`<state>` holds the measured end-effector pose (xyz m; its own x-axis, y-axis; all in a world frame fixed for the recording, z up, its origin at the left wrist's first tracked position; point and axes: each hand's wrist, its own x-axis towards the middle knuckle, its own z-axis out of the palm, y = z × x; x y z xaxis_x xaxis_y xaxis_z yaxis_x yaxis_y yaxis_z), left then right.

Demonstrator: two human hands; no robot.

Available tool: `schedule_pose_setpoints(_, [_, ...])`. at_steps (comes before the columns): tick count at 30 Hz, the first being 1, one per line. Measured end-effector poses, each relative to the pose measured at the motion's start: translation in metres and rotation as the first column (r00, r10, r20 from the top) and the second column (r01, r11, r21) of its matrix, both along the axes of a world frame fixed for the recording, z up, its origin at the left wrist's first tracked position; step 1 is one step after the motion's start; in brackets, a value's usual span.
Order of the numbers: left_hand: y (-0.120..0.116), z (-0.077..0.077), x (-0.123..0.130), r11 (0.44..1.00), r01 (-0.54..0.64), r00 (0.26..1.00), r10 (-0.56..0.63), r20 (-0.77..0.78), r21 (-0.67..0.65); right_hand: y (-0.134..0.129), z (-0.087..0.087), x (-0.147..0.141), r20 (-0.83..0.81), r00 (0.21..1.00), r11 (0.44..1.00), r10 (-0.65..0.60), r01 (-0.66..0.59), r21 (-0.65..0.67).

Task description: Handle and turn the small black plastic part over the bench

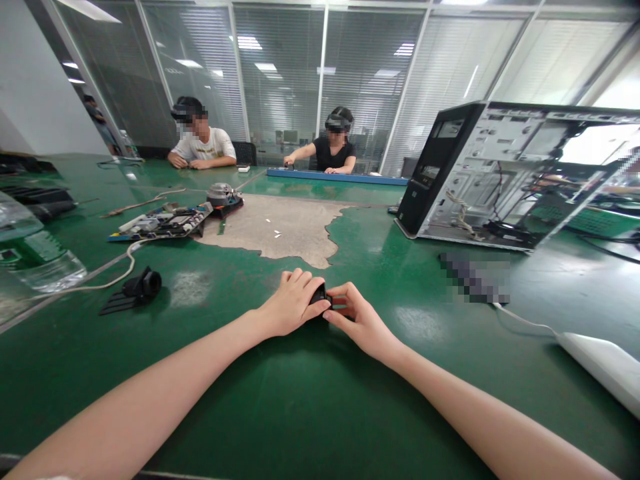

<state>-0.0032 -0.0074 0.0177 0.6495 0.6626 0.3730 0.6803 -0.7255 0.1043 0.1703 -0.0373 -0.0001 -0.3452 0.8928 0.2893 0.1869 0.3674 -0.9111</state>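
A small black part [320,293] is between my two hands, low over the green tabletop in the middle. Its exact kind is hidden by my fingers. My left hand [289,305] is wrapped over it from the left, thumb along the near side. From the right, my right hand [359,321] pinches its end between thumb and fingertips. To the left lies another black plastic piece [137,288] with a round opening and a flat slotted base, apart from both hands.
An opened computer case [435,180] stands at the right. A circuit board [167,223] and a cooling fan [224,199] lie left of centre. A plastic bottle [37,250] is at far left, a white power bank [603,367] at right. Two people sit across the table.
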Motion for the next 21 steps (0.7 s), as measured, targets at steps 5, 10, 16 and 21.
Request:
schedule_pose_setpoints(5, [0.0005, -0.0003, -0.0004, 1.0, -0.004, 1.0, 0.004, -0.014, 0.007, -0.0011, 0.0007, 0.0014, 0.021, 1.0, 1.0, 0.008, -0.007, -0.014])
schedule_pose_setpoints(10, [0.0003, -0.0004, -0.0006, 1.0, -0.006, 1.0, 0.006, -0.028, 0.011, -0.0029, 0.0001, 0.0016, 0.033, 0.999, 0.997, 0.022, -0.025, 0.068])
schedule_pose_setpoints(16, [0.0002, 0.0006, -0.0005, 1.0, -0.011, 1.0, 0.011, -0.026, 0.013, -0.0001, -0.0007, 0.0009, 0.004, 1.0, 1.0, -0.012, 0.012, 0.02])
schedule_pose_setpoints(21, [0.0008, 0.0004, -0.0003, 1.0, -0.011, 0.999, 0.012, -0.036, 0.014, -0.0007, -0.0005, 0.0018, 0.027, 1.0, 1.0, 0.012, -0.012, -0.006])
